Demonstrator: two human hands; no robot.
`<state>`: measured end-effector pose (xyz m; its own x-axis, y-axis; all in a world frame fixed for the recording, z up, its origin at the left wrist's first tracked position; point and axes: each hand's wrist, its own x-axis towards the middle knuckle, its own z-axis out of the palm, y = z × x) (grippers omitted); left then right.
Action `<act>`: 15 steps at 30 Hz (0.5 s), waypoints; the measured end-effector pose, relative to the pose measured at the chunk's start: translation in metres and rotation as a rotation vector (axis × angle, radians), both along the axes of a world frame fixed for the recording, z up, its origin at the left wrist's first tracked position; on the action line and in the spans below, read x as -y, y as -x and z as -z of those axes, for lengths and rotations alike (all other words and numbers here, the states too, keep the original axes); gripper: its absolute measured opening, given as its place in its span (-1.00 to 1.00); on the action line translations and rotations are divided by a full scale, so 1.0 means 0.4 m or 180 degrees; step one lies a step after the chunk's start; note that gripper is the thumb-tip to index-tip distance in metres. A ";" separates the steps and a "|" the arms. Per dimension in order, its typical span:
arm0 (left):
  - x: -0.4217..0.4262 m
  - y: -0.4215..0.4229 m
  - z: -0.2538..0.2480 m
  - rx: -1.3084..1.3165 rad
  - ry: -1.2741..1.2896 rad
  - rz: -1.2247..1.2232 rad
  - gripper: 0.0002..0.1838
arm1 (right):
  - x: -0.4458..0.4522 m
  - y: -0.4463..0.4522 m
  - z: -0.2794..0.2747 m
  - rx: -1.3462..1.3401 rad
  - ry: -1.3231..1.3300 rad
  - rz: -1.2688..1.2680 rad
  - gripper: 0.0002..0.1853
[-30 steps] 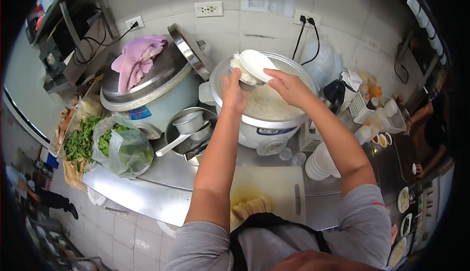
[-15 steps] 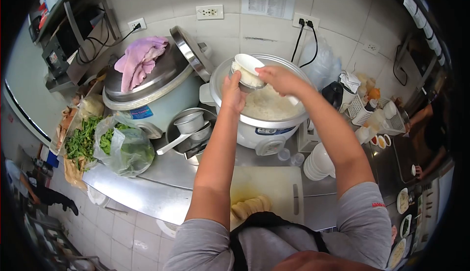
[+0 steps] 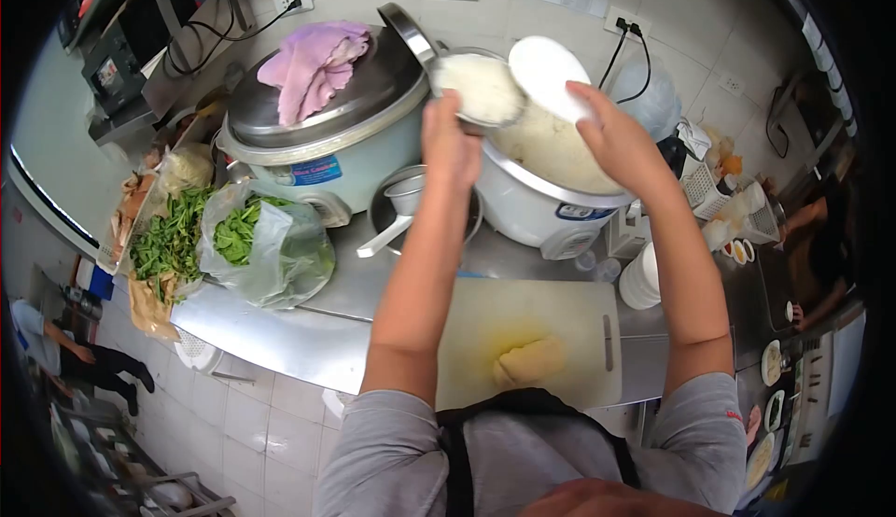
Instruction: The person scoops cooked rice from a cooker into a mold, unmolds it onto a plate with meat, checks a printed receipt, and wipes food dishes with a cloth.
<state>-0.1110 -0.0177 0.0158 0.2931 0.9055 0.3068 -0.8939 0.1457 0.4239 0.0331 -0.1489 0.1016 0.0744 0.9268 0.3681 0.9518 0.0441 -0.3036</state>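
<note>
My left hand (image 3: 452, 142) is wrapped round a metal bowl filled with white rice (image 3: 479, 88), held up at the left edge of the open rice cooker (image 3: 546, 218). In my right hand (image 3: 611, 134) is a white plastic paddle or small bowl (image 3: 549, 76), slightly blurred, beside the metal bowl and over the cooker. More rice (image 3: 551, 148) lies inside the cooker below. Both forearms reach over the cutting board (image 3: 467, 321), where a pale yellowish food piece (image 3: 530, 361) rests.
Left are a lidded cooker (image 3: 364, 158) with a pink cloth (image 3: 315, 64), a pot (image 3: 471, 223) with ladles, and bagged greens (image 3: 271, 251). White stacked bowls (image 3: 640, 279) and a condiment basket (image 3: 705, 190) stand right. Other people are at the far left (image 3: 84, 354) and right (image 3: 821, 228).
Both hands have risen, with the rice bowl now more level and its top facing the camera. The white implement has moved off the rice to the right. The camera view has shifted.
</note>
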 end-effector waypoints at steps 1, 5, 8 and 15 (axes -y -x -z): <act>-0.022 0.068 0.004 0.0057 -0.0074 -0.0110 -0.59 | 0.003 0.051 0.015 0.0461 0.0279 0.0218 -0.48; -0.016 0.328 -0.005 -0.0016 -0.0225 -0.0550 -0.46 | -0.062 0.245 0.114 0.1598 0.1497 0.0294 -0.33; 0.029 0.485 -0.016 -0.0166 -0.0220 -0.0812 -0.43 | -0.157 0.315 0.179 0.1851 0.2336 0.0206 -0.37; 0.113 0.752 0.045 -0.0531 0.0097 -0.1164 -0.34 | -0.481 0.302 0.095 0.0055 -0.0652 0.0969 -0.36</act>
